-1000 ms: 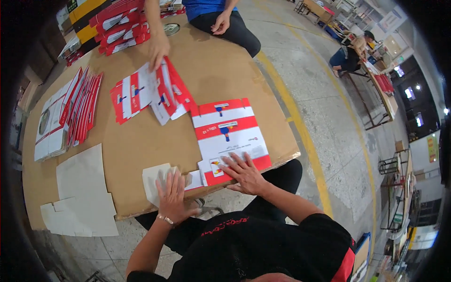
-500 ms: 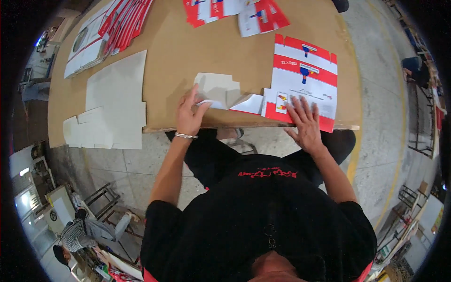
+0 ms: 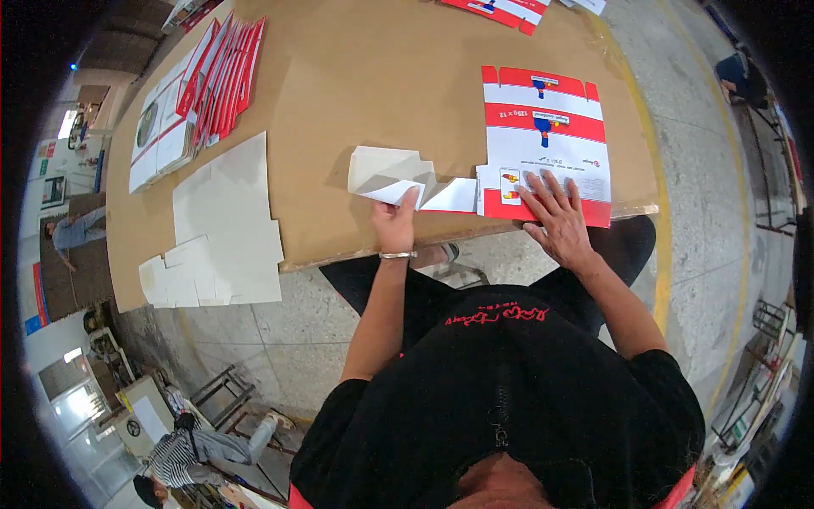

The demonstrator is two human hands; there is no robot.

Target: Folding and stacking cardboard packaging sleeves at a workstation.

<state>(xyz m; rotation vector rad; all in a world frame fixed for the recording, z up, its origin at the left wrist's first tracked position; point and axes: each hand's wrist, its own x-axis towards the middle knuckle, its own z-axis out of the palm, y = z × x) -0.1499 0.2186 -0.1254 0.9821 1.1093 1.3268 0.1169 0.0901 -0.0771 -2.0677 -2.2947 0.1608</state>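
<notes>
A red and white printed carton blank (image 3: 549, 161) lies flat at the table's near edge. My right hand (image 3: 560, 225) rests on its lower part, fingers spread. Left of the printed panel, a white strip leads to a grey-backed flap (image 3: 381, 167) with its near edge folded up, showing white. My left hand (image 3: 393, 225) pinches that near edge, the thumb on top and the other fingers mostly hidden beneath.
Folded red and white cartons (image 3: 216, 93) stand in a stack at the far left. Grey-backed blanks (image 3: 225, 220) lie near the left edge. More printed cartons (image 3: 500, 10) are at the far edge. Two people are in the background at left.
My left hand has moved toward me and closed on the flap's near edge, which is turned up further. My right hand stays on the printed panel. The whole view has shifted.
</notes>
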